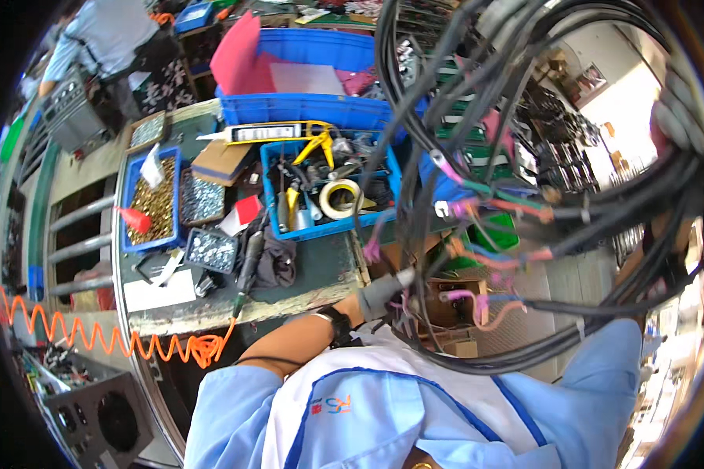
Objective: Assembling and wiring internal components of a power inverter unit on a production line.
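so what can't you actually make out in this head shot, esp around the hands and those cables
- Left hand: grey-gloved, among the black cable bundle; the cables cover its fingers, so any grip is unclear.
- Right hand: not visible; the right sleeve runs behind the cables toward the picture's rim.
- Coloured wire ends: too small to tell what they join.
- Small blue bin: its tools overlap; only the tape roll reads clearly.
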Demonstrator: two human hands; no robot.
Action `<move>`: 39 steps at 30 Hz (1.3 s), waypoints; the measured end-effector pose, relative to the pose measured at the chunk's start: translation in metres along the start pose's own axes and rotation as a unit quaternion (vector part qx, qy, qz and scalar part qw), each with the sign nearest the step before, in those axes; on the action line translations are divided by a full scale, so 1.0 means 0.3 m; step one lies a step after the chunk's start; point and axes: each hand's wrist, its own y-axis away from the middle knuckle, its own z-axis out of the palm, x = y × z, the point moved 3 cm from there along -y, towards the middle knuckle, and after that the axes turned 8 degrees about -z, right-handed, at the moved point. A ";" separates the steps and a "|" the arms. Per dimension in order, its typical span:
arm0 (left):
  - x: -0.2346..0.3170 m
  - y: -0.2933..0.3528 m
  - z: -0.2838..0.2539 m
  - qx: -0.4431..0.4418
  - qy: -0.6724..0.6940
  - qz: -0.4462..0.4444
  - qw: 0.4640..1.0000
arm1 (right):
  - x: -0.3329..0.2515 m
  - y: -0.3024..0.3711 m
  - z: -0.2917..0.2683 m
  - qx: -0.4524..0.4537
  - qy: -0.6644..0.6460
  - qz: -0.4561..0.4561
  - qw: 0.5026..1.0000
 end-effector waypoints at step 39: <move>0.103 0.528 -0.361 0.680 -0.179 0.281 0.654 | 1.586 0.274 -0.299 0.095 0.594 0.377 0.704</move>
